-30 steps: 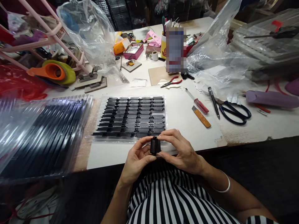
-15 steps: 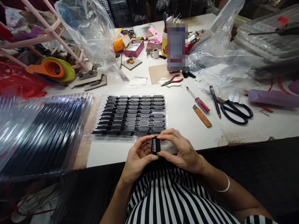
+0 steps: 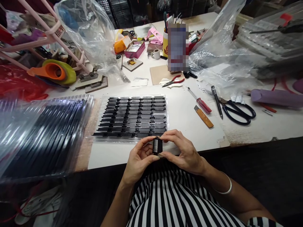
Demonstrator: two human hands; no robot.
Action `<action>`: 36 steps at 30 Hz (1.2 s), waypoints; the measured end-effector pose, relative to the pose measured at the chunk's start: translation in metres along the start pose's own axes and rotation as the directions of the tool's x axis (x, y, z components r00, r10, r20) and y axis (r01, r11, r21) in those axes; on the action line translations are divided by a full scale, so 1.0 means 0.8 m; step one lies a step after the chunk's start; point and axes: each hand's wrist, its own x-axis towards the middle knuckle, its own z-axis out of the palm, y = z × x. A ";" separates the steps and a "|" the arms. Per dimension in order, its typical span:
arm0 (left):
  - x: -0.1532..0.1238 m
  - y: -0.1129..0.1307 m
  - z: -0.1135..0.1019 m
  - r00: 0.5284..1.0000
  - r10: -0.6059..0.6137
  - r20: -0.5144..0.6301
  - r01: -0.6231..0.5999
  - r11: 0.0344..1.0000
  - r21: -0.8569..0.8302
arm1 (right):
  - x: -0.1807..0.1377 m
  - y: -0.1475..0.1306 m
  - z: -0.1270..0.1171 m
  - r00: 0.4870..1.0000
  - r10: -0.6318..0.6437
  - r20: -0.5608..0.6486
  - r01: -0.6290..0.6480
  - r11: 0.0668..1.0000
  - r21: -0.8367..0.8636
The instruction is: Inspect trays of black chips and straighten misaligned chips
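Between my two hands is a small black part with a row of pale metal pins (image 3: 157, 146), held upright in front of the table's near edge. My left hand (image 3: 141, 154) pinches it from the left with thumb and fingertips. From the other side, the thumb and index finger of my right hand (image 3: 183, 153) grip its top and bottom. Just beyond lies a clear tray (image 3: 166, 108) with rows of similar black pinned parts (image 3: 132, 118). What the part belongs to I cannot make out.
At left lies a stack of clear trays with long black strips (image 3: 44, 135). To the right are a red screwdriver (image 3: 204, 105), an orange-handled blade (image 3: 204, 116), a pen (image 3: 217, 102) and scissors (image 3: 239, 112). Pliers (image 3: 172, 81), plastic bags (image 3: 227, 66) and a pink rack (image 3: 50, 31) stand farther back.
The black pinned part has turned slightly in my fingers, so more of its pin row faces me. Both hands keep nearly the same place and hold.
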 end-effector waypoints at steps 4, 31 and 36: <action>0.000 0.002 0.002 1.000 -0.009 -0.001 0.009 1.000 0.012 | 0.000 0.001 0.002 1.000 0.000 0.004 0.000 1.000 -0.004; 0.001 0.015 0.011 0.986 -0.063 -0.154 0.049 0.995 -0.088 | 0.001 0.001 -0.001 1.000 0.011 0.011 -0.012 0.998 0.063; 0.002 0.014 0.013 0.986 -0.058 -0.159 0.043 0.995 -0.093 | 0.005 -0.003 0.001 1.000 -0.030 -0.009 0.030 0.999 0.032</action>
